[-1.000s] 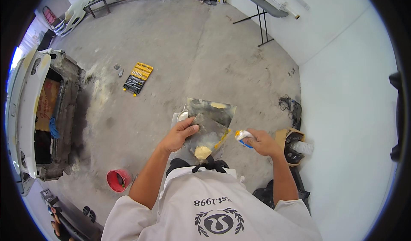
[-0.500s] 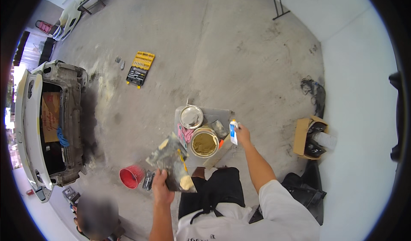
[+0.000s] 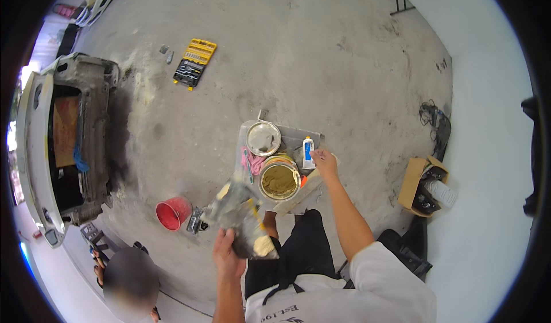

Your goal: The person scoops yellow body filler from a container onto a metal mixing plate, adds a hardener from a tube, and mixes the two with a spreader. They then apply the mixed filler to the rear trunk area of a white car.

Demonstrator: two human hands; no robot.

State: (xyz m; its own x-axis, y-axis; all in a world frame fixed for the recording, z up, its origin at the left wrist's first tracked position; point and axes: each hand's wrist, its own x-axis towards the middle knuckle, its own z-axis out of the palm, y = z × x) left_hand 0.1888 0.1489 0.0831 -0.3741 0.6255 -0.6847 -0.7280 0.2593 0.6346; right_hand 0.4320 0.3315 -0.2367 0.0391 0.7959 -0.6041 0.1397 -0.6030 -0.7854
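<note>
- The stripped car body [image 3: 97, 122] stands on the floor well to my left.
- The grey stand [image 3: 294, 134] sits in front of my knees, with the tin, lid and cloth on it.
- The cardboard box [image 3: 408, 185] is on the floor to my right, flaps open.
- The red bucket [image 3: 185, 204] stands on the floor to my left.
- The smeared dark board [image 3: 244, 218] is in front of my left thigh, near the stand.
- The open tin [image 3: 278, 160] holds brown paste.
- The round silvery lid [image 3: 263, 138] lies just beyond the tin.
- My left hand [image 3: 228, 258] is clamped on the board's near edge, thumb on top.
- My right hand [image 3: 326, 165] has its fingers closed on the tube's right edge.
- The pink cloth [image 3: 255, 162] is bunched left of the tin.
- The white-and-blue tube [image 3: 308, 153], yellow cap pointing away from me, is over the stand's right side; whether it rests there I cannot tell.
- The cream lump [image 3: 264, 246] sits on the board's near right corner.
</note>
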